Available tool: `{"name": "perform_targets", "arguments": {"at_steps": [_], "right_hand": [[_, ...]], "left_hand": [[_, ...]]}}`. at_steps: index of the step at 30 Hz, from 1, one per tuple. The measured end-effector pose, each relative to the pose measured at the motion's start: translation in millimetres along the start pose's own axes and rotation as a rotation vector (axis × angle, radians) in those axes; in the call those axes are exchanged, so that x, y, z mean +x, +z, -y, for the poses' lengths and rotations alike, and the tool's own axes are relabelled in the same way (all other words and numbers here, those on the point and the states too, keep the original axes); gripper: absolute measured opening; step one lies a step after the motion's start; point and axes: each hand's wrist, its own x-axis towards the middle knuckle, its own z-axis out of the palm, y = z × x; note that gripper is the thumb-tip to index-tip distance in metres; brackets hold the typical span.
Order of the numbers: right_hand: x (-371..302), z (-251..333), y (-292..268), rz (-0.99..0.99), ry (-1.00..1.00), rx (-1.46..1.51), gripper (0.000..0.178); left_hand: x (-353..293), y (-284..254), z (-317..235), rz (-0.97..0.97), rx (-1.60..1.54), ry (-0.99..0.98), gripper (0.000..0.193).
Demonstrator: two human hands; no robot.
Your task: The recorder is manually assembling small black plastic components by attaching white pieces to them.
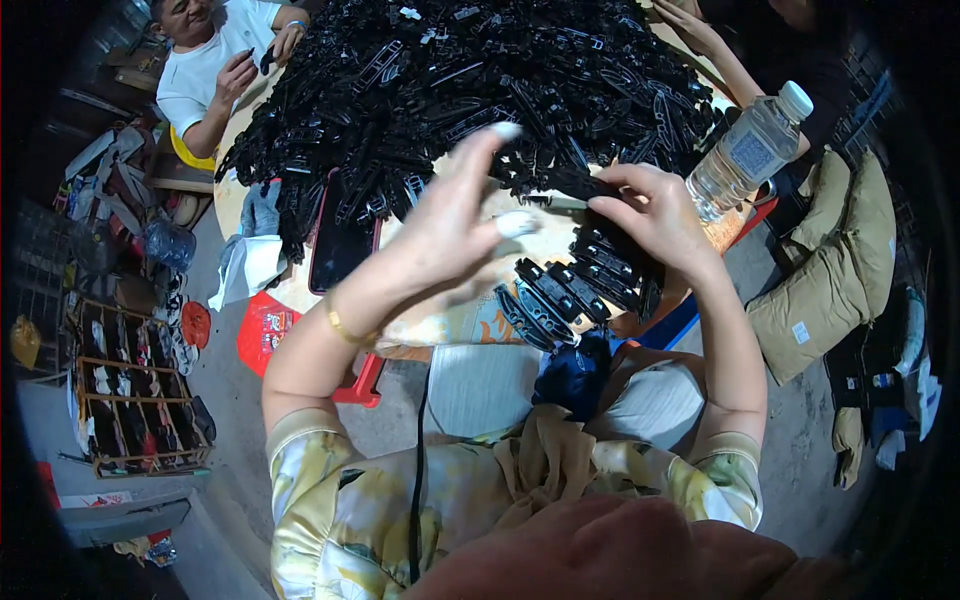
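Observation:
My left hand (445, 230) is raised over the table's near part, thumb and index finger spread apart, with white covers on their tips. Nothing shows between those fingers; the hand is slightly blurred. To its right, my right hand (660, 215) has its thumb and fingers closed on a slim black plastic piece (573, 184), partly hidden by the fingers. Just below that hand, a row of black plastic parts (560, 292) lies side by side near the table edge. Beyond both hands spreads a large heap of loose black plastic parts (450, 85).
A clear water bottle (745, 150) stands right of my right hand. On the left lie a dark phone (345, 235) and white paper (250, 268). A person (215, 75) handles a dark piece at the far left; another person's arm (725, 60) reaches in at the far right.

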Motion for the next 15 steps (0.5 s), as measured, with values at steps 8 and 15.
{"name": "perform_targets", "arguments": {"at_steps": [8, 15], "right_hand": [[-2.8, -30.7, -2.5, 0.255, -0.320, 0.166, 0.031], [-22.5, 21.1, 13.0, 0.256, -0.377, -0.151, 0.067]], "left_hand": [[-49.4, -37.5, 46.5, 0.031, 0.826, -0.254, 0.114], [-29.6, 14.6, 31.2, 0.132, 0.765, -0.174, 0.084]]}}
